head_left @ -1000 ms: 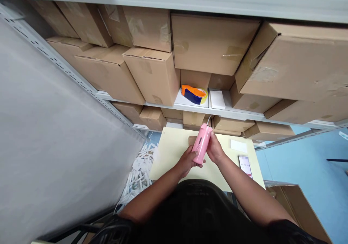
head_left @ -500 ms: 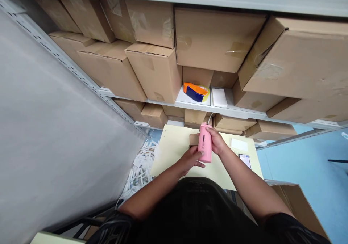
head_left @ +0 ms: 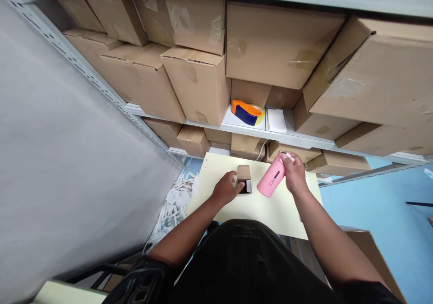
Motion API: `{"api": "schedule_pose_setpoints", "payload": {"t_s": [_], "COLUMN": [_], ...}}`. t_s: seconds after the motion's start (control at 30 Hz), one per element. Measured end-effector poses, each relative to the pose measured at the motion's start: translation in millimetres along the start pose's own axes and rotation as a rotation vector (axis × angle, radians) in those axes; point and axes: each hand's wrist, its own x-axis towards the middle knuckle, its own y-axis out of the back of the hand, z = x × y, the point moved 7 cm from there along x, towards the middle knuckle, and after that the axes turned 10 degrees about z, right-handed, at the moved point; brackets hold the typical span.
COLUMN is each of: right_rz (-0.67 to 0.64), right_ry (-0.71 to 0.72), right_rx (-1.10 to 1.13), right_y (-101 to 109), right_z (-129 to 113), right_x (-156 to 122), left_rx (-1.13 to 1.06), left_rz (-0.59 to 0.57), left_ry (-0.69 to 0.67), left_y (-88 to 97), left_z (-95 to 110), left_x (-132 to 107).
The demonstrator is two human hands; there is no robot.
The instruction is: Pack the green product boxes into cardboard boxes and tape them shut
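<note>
Head view, looking down over the person's own dark-clothed torso onto a pale yellow table [head_left: 270, 211].

Left hand [head_left: 226, 189]: reached forward to a small cardboard box [head_left: 243, 173] that stands on the table near its middle. Thumb and fingers are curled onto the box's left and near sides – a light pinch, with contact plain on the near-left corner. The box's near face shows a dark opening and a white flap.

Right hand [head_left: 293, 174]: closed around the far end of a pink device [head_left: 271, 181], a rounded cylinder with a dark strip and lettering along its side. The device is held tilted, its free end pointing down and left toward the box. It sits just beside the box but apart from it, to the box's right. Whether the free end rests on the table cannot be told. A white cable [head_left: 262, 147] runs off from the far side of the table toward the shelving; its join with the device is hidden by the fingers.

Surroundings: a metal shelf [head_left: 203, 124] directly beyond the table, packed with brown cardboard cartons [head_left: 280, 44] on several levels. In a gap between cartons lie an orange and blue tape dispenser [head_left: 246, 112] and, just to its right, a white box [head_left: 276, 120]. A plain grey panel [head_left: 67, 159] fills the left. Loose white paper strips [head_left: 172, 209] lie on the floor at the table's left edge – the floor [head_left: 372, 195] itself is blue.
</note>
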Motion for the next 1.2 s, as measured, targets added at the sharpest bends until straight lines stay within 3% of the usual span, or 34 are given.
{"api": "schedule_pose_setpoints", "payload": {"t_s": [0.1,0.2,0.33,0.47,0.67,0.83,0.97,1.07,1.2], "right_rz": [-0.022,-0.099,-0.246,-0.345,-0.426,-0.534,-0.631,-0.646,-0.52], "right_ry": [0.07,0.112,0.164,0.213,0.347,0.636,0.815,0.802,0.593], "right_rx": [-0.012,-0.034,-0.091,-0.146,-0.403,-0.673,-0.73,-0.72,-0.605], "right_y": [-1.2,-20.2,-50.3,-63.5,-64.5,-67.2,-65.7,-56.5,-34.2], "right_z": [-4.8,-0.4,18.1,37.4,66.1,98.8,118.4,126.3,134.0], "right_x": [-0.7,-15.1,-40.8,-57.8,-71.8,-85.0,-98.7,-105.3,-100.7], "left_rx": [0.112,0.126,-0.035,-0.163,-0.257,-0.29,-0.324,-0.303,-0.227], "left_rz": [-0.047,-0.077,-0.117,-0.127,-0.116,-0.111,-0.134,-0.103,-0.035], "left_ry": [0.092,0.099,0.219,0.284,0.298,0.325,0.29,0.246,0.025], "left_y": [-8.5,-21.2,-34.1,-38.1,-40.7,-44.2,-48.2,-46.1,-38.4], "left_z": [-25.7,-39.7,-58.4,-69.3,-71.1,-74.0,-73.5,-71.6,-57.5], "left_x": [9.7,11.1,8.4,7.9,4.7,3.6,4.6,5.2,2.6]}}
